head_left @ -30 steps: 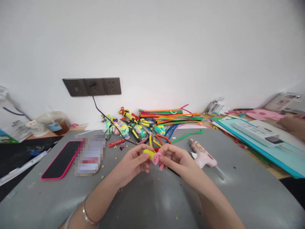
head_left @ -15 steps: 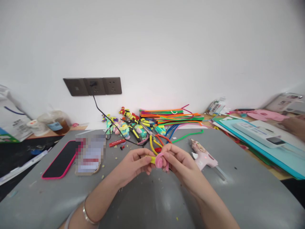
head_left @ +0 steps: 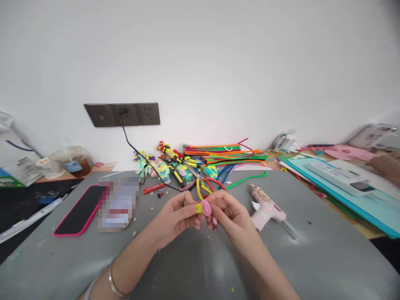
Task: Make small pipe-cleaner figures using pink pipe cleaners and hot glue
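Observation:
Above the middle of the grey mat, my left hand (head_left: 175, 214) pinches a yellow fuzzy piece (head_left: 198, 208) that looks like coiled pipe cleaner. A pink pipe cleaner (head_left: 206, 207) is wound into a small round spiral at the right end of the yellow piece. My right hand (head_left: 229, 214) grips the pink spiral's right edge between thumb and fingers, and a short pink end hangs below. Fingers hide part of both pieces. Just behind the hands lie pliers with red handles (head_left: 215, 183). A pale pink glue gun (head_left: 265, 208) rests right of my right hand.
Two phones, one pink-edged (head_left: 79, 210), lie at left. Behind are small fuzzy figures (head_left: 162, 171), black-yellow cutters (head_left: 177, 177), a red tube (head_left: 153, 188) and pipe cleaner bundles (head_left: 236, 156). A black cord (head_left: 133, 146) runs from the wall socket. Blue folders (head_left: 343, 200) and another person's hand are right.
The pink spiral has turned and shifted slightly left, lying closer against the yellow piece. Its loose upper loop now lies tighter round the coil. Both hands keep their grip.

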`<state>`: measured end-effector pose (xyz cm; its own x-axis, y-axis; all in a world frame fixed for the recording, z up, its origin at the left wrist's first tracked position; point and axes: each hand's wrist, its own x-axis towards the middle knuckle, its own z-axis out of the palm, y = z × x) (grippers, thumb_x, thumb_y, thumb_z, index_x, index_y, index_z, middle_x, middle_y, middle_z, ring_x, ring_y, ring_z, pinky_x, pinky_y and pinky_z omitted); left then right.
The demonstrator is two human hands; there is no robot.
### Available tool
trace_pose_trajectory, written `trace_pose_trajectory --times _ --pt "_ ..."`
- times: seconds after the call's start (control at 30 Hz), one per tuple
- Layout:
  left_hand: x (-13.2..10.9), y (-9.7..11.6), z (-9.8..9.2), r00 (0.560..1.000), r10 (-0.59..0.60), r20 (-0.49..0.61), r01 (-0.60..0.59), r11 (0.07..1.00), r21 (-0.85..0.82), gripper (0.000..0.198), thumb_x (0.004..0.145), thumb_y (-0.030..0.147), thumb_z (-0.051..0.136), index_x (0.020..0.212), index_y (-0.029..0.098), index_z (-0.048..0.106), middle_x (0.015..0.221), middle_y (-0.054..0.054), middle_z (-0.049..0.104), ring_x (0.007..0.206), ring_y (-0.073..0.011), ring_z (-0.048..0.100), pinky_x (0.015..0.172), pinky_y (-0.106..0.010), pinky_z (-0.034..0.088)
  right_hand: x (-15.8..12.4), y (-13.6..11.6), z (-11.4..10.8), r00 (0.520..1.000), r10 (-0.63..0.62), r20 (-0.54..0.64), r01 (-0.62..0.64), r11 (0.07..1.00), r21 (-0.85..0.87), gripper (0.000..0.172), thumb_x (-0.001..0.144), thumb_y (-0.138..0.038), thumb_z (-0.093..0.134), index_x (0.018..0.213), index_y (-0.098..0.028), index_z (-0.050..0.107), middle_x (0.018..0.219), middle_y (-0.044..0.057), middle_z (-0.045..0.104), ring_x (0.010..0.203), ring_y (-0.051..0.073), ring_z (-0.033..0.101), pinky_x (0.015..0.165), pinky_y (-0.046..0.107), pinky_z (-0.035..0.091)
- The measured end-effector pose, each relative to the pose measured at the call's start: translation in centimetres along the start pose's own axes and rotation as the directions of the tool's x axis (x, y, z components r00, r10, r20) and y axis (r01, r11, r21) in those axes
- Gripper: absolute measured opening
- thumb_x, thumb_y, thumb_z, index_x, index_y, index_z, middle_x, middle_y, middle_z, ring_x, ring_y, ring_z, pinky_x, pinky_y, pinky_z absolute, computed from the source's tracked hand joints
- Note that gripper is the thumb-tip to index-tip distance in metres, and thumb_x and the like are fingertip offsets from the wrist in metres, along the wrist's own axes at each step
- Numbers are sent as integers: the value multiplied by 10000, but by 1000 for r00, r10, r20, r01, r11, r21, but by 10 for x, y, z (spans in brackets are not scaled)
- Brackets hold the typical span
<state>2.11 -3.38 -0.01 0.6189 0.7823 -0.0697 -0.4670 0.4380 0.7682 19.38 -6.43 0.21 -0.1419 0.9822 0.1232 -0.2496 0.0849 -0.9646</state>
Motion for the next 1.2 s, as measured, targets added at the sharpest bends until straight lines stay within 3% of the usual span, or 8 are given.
trace_pose_trajectory --times 0.33,0.6,0.8,0.93,1.1,1.2 --pt "2 -2 2 979 135 -153 -128 990 54 320 750 272 847 698 152 555 690 -6 724 598 -79 643 605 -168 551 1 12 2 998 18 -53 -12 993 121 280 849 -438 752 861 -202 601 595 -61 611 479 69 578 484 166 452" --pt "5 -2 2 963 160 -218 -141 985 101 395 702 339 875 657 152 530 678 -8 723 585 -85 651 584 -172 556 -2 16 6 997 78 -29 -70 972 226 248 798 -393 812 827 -181 686 713 -1 701 611 109 668 598 208 543" --pt "7 -1 1 953 147 -265 -124 987 101 454 670 380 887 627 161 492 614 8 705 513 -68 623 529 -148 521 -3 20 1 999 -9 32 6 997 79 201 844 -380 768 890 -198 694 830 45 753 731 154 711 711 265 577" --pt "7 -1 3 934 136 -329 -99 987 128 491 611 419 909 612 163 490 615 -6 718 495 -68 616 519 -151 520 -3 21 0 997 -72 -28 70 995 -70 196 872 -383 724 854 -198 663 742 27 706 650 146 659 629 250 541" --pt "6 -2 5 908 178 -379 -120 978 174 520 578 463 911 596 171 480 592 4 706 504 -74 612 533 -162 520 -5 18 1 944 -325 -57 292 902 -318 137 886 -282 690 782 -200 657 750 10 598 664 140 564 581 234 446" --pt "6 -3 5 900 221 -377 -126 957 260 513 576 495 901 594 169 506 596 0 709 523 -89 624 548 -181 524 -7 12 1 936 -351 18 325 844 -426 115 916 -221 638 802 -208 632 750 5 595 691 147 554 627 243 442"
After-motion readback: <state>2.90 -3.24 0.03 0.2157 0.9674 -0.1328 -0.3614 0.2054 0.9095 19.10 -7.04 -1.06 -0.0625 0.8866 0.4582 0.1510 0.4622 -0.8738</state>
